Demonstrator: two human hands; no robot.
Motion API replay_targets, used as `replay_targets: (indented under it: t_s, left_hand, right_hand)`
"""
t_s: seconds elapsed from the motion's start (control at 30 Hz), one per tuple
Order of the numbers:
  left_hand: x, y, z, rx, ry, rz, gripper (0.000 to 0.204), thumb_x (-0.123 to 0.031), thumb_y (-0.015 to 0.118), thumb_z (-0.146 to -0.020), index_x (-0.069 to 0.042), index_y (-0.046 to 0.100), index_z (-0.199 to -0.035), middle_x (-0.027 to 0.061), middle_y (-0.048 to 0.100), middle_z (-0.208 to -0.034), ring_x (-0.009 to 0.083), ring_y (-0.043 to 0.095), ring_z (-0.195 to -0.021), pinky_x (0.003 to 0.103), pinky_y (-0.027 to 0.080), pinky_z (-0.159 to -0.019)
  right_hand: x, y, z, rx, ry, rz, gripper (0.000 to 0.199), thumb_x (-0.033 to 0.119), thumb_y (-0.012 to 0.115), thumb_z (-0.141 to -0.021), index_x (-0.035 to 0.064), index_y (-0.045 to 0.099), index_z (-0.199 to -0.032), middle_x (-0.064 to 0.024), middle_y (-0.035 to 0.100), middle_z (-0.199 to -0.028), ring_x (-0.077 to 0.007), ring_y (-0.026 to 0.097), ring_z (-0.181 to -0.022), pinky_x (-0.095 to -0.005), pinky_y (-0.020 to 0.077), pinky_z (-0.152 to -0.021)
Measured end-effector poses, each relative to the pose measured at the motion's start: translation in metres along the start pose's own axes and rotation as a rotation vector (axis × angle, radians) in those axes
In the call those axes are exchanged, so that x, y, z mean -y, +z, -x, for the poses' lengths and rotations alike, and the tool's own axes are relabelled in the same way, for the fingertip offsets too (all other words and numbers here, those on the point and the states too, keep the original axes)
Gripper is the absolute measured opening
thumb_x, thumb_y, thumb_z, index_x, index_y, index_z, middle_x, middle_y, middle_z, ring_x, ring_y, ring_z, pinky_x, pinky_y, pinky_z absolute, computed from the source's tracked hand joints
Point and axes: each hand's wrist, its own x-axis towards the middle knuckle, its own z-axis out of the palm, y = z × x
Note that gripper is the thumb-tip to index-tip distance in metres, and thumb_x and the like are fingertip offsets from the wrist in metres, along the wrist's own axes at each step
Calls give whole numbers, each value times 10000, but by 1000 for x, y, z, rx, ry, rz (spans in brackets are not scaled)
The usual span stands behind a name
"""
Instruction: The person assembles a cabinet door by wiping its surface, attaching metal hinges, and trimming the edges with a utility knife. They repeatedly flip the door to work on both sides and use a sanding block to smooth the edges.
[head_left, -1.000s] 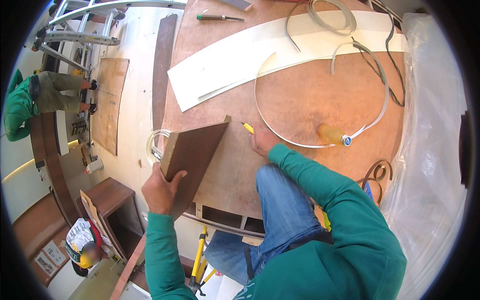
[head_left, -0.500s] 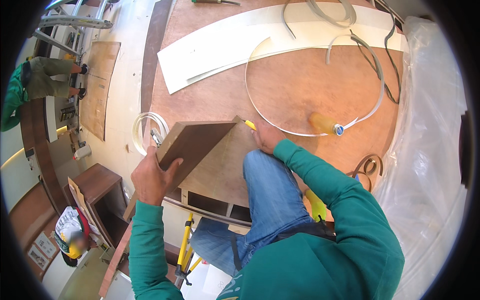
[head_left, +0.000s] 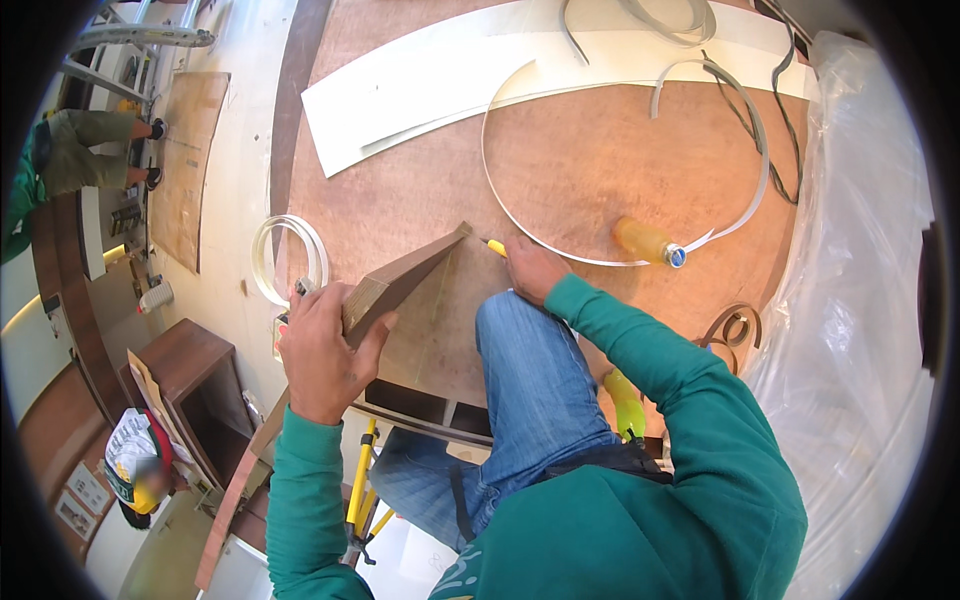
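My left hand is clamped on the near end of a brown board, thumb on one side and fingers on the other. The board runs from my grip toward 2 o'clock above the counter; I cannot tell whether its far corner rests there. My right hand, at 3 o'clock from the board, grasps a slim yellow tool, its dark tip just beside that corner. From this hand, an amber bottle with a blue cap is near 3 o'clock, white sheets lie at 11, and a yellow-green bottle is at 5, beside my leg. A white coil sits at 11 o'clock from my left hand.
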Motion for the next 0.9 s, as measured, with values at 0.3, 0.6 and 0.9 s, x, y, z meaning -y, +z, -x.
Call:
replay_targets:
  t_s: [0.3,0.6,0.9]
  left_hand:
    - [-12,24,5,-54,30,-30,338,-201,874,-856,-64,747,-1138,172,763,-943,407,716,-935,657,272,-1258]
    - [-8,28,6,-68,-18,-53,282,-230,869,-872,-87,765,-1092,155,764,-899,392,720,-897,632,319,-1246]
    - [-11,29,7,-81,-8,-68,245,-233,863,-880,-86,762,-1048,162,749,-858,396,710,-861,633,341,-1233]
  right_hand:
    - [4,8,-14,3,-39,137,174,132,487,-1055,-12,521,-1145,-287,680,-1061,-461,742,-873,-565,595,-757]
    - [8,13,-27,48,-30,173,185,133,473,-1061,-18,524,-1154,-294,734,-1011,-473,747,-867,-579,591,-756]
    - [15,-2,-34,166,13,195,217,130,449,-1074,-26,548,-1186,-297,754,-1021,-477,759,-940,-573,601,-807]
